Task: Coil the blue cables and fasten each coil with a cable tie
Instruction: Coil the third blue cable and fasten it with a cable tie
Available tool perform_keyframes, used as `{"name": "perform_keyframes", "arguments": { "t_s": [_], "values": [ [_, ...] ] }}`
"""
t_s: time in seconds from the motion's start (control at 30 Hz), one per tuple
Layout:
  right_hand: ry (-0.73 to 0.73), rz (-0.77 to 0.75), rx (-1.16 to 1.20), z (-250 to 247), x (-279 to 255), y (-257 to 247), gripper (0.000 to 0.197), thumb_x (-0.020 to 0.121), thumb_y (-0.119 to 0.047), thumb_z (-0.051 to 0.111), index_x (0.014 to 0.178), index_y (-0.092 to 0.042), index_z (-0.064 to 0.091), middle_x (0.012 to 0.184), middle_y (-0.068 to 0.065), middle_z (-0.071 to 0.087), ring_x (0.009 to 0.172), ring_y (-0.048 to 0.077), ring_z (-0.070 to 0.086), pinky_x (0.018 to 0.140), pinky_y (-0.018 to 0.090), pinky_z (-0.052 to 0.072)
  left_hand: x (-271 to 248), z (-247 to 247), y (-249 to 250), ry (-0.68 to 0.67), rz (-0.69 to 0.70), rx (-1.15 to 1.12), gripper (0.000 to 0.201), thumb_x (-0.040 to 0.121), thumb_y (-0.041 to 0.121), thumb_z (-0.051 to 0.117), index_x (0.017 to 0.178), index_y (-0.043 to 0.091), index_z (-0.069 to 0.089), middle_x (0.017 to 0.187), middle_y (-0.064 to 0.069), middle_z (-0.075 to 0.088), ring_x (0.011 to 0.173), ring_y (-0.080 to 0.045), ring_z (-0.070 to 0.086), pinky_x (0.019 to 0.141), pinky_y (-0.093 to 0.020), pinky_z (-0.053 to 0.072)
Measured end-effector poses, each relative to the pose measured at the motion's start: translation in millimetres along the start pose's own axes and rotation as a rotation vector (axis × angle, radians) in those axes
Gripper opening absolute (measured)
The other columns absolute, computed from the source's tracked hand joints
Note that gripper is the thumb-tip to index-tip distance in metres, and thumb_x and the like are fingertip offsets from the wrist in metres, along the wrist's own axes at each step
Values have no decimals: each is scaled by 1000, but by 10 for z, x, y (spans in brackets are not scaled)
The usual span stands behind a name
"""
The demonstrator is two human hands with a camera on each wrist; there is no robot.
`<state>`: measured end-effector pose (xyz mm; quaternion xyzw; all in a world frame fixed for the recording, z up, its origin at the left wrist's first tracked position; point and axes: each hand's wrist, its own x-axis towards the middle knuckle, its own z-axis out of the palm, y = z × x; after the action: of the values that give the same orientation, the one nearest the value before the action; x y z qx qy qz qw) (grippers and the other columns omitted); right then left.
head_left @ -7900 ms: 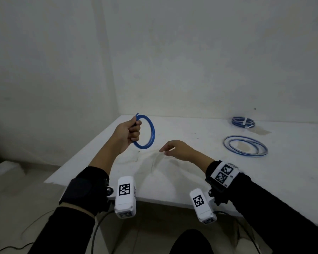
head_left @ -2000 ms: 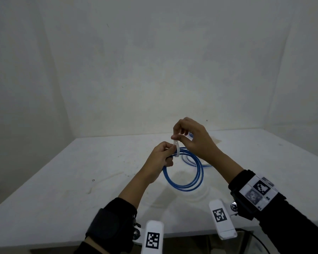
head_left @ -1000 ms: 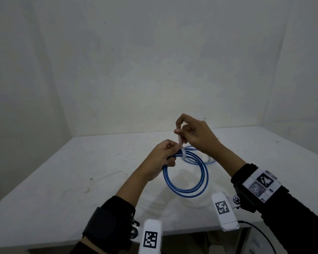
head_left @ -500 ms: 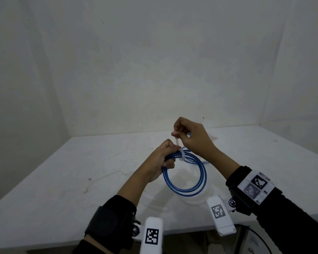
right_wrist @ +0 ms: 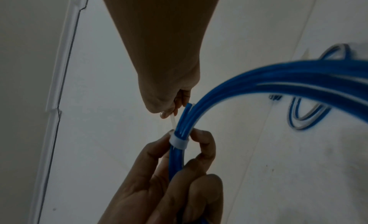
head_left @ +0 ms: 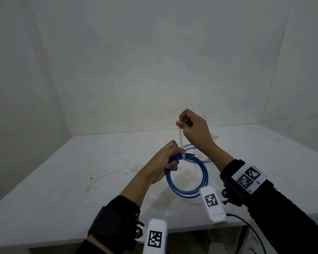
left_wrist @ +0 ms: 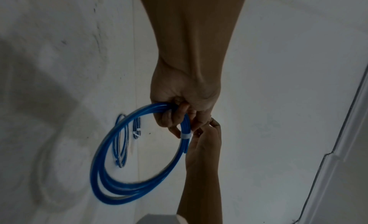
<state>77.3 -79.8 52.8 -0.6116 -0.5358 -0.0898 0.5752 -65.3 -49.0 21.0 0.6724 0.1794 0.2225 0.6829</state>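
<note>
A blue cable coil (head_left: 187, 177) hangs above the white table (head_left: 62, 180), held at its top by my left hand (head_left: 168, 158). A white cable tie (head_left: 182, 156) is wrapped round the coil's strands beside my left fingers (right_wrist: 205, 142). Its tail (head_left: 180, 137) runs straight up to my right hand (head_left: 186, 123), which pinches the end. The left wrist view shows the coil (left_wrist: 107, 177) and the tie band (left_wrist: 185, 136). The right wrist view shows the band (right_wrist: 178, 142) close up, with the tail (right_wrist: 172, 121) above it.
Two more blue coils lie on the table behind my hands (head_left: 191, 147), seen in the left wrist view as a larger coil (left_wrist: 121, 142) and a smaller tied one (left_wrist: 137, 128). Walls close the table at the back and right.
My right hand has risen, drawing the tie's tail up and longer, and the band has closed tight around the coil. My left hand keeps its grip on the coil.
</note>
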Motion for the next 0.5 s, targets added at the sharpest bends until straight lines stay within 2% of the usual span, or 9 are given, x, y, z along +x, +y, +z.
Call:
{"name": "perform_keyframes", "arguments": {
  "t_s": [0.1,0.2,0.3,0.37,0.5],
  "values": [
    [5,55,30,50,-11,56,18,86,4,60,76,-9,52,64,1,55,58,1,50,56,7,38,18,-7,3,5,-9,41,27,95,12,45,71,12,35,56,-2,37,40,-9,23,48,-22,26],
    [26,73,59,53,-15,91,15,86,-2,65,77,-9,55,66,0,57,56,-2,49,57,6,39,47,7,-31,80,33,203,20,95,15,45,76,13,38,64,-4,35,43,-9,26,50,-23,24],
    [13,104,58,29,7,128,12,86,-8,67,79,-9,56,69,2,60,58,2,50,57,7,41,79,44,-81,110,28,160,23,97,24,46,78,12,38,68,-7,36,46,-10,23,50,-23,26],
    [-13,137,54,14,3,166,12,87,-10,66,80,-9,57,70,5,61,62,13,53,58,10,42,86,58,-111,95,13,116,24,97,23,48,78,12,38,63,-5,34,46,-11,21,49,-23,25],
    [-53,195,17,5,-43,244,13,87,-11,66,79,-10,56,75,16,64,65,17,54,60,17,43,79,89,-166,31,-14,103,25,96,21,49,75,15,36,53,4,37,45,-10,21,48,-23,24]
  ]
}}
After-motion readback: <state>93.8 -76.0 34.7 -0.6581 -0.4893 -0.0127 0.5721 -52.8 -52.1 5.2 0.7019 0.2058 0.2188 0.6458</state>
